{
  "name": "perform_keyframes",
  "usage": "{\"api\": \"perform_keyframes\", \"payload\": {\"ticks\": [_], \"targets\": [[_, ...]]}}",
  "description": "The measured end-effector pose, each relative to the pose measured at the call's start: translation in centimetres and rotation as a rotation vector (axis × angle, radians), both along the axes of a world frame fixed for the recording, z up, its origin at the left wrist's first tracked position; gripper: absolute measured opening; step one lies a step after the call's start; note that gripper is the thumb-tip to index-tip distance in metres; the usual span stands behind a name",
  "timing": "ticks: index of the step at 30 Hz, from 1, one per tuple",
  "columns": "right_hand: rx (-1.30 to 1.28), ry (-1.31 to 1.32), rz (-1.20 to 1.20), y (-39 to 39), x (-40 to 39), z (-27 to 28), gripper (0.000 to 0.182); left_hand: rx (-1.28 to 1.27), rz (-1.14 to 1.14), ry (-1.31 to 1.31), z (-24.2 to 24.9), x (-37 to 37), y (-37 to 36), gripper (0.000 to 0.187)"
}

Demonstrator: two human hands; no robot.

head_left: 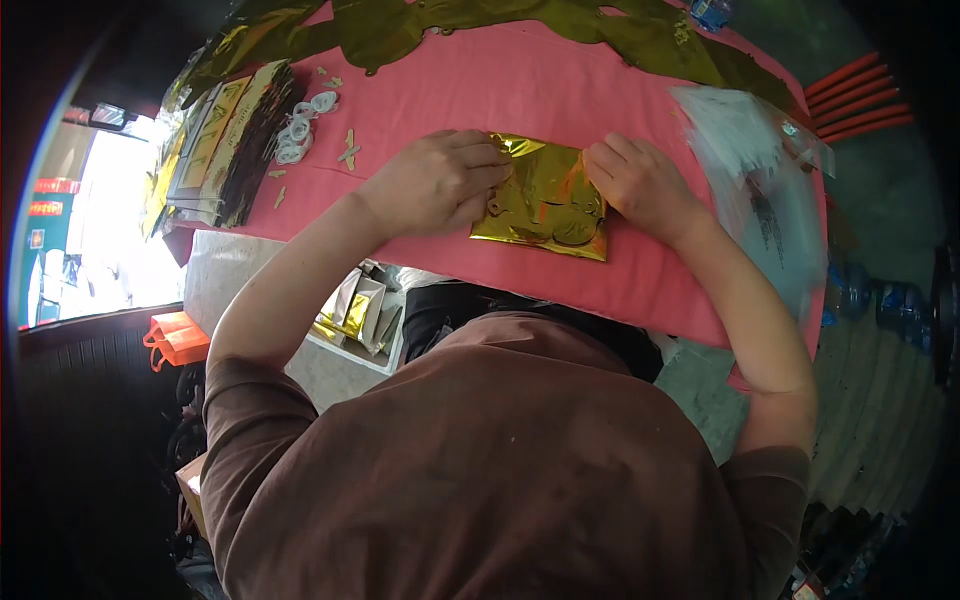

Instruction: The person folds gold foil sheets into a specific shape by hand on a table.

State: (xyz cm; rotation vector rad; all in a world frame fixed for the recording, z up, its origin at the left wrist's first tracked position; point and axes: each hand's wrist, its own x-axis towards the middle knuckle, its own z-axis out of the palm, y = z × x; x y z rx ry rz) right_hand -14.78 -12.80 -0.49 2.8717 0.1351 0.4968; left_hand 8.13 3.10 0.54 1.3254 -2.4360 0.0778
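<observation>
A shiny gold foil piece [548, 205], folded into a rough rectangle, lies on the pink cloth [440, 95] in front of me. At its left edge, my left hand [435, 183] has its fingers curled and closed on the foil. The fingers of my right hand [640, 185] are bent and pressed together on the foil's upper right corner. Both hands partly cover the foil's sides. Creases and raised curved shapes show on its surface.
Stacked printed packets [215, 150] stand at the table's left, beside coiled white ribbons [300, 130] and small gold pieces [350, 150]. Clear plastic bags [745, 160] lie at right. Flat gold foil [375, 35] spans the far edge. A white box [390, 350] sits below the near edge.
</observation>
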Motion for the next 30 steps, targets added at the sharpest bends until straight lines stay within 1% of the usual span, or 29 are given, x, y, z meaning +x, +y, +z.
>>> {"api": "perform_keyframes", "payload": {"ticks": [1,2,3,5,7,9,10,12,15,16,17,19,22,27,30], "targets": [[0.001,0.002,-0.002,0.1,-0.3,0.1,0.019,0.035,0.042,0.021,0.0,-0.2,0.4,0.037],[-0.016,0.035,-0.039,0.4,-0.6,0.2,0.025,0.070,0.085,0.042,0.0,-0.4,0.8,0.041],[-0.034,0.069,-0.075,0.5,-0.8,0.2,0.031,0.071,0.085,0.045,0.0,-0.5,1.0,0.041],[-0.011,0.057,-0.074,0.3,-1.4,0.3,0.033,0.106,0.140,0.025,-0.2,-0.7,1.4,0.047],[0.008,0.046,-0.072,-0.2,-1.8,0.7,0.036,0.113,0.150,0.014,-0.3,-0.8,1.6,0.048],[0.190,0.053,-0.155,-0.7,-1.9,1.7,0.036,0.120,0.160,0.002,-0.3,-0.8,1.6,0.049],[0.190,0.055,-0.153,-0.4,-1.7,2.0,0.036,0.116,0.162,0.002,-0.3,-0.9,1.6,0.049],[0.552,-0.081,-0.252,0.9,-0.9,2.2,0.035,0.114,0.160,0.002,-0.4,-1.0,1.7,0.049],[0.629,-0.129,-0.273,4.8,1.3,1.6,0.037,0.130,0.166,-0.017,-0.4,-1.0,1.7,0.050],[0.612,0.015,-0.329,5.5,1.6,1.6,0.047,0.133,0.169,-0.018,-0.4,-1.0,1.7,0.050],[0.617,0.014,-0.328,5.8,1.6,1.2,0.047,0.136,0.174,-0.019,-0.4,-1.0,1.8,0.050],[0.531,0.108,-0.391,6.2,1.7,-0.1,0.057,0.146,0.177,-0.023,-0.3,-1.1,1.8,0.050],[0.516,0.124,-0.362,6.0,1.4,-1.1,0.060,0.155,0.184,-0.018,-0.2,-1.2,1.9,0.049],[0.449,0.139,-0.357,5.9,1.2,-1.3,0.059,0.121,0.195,-0.021,-0.5,-1.3,2.3,0.051],[0.428,0.141,-0.353,5.9,1.2,-1.0,0.059,0.156,0.202,0.030,-0.2,-1.3,3.2,0.054]]}}
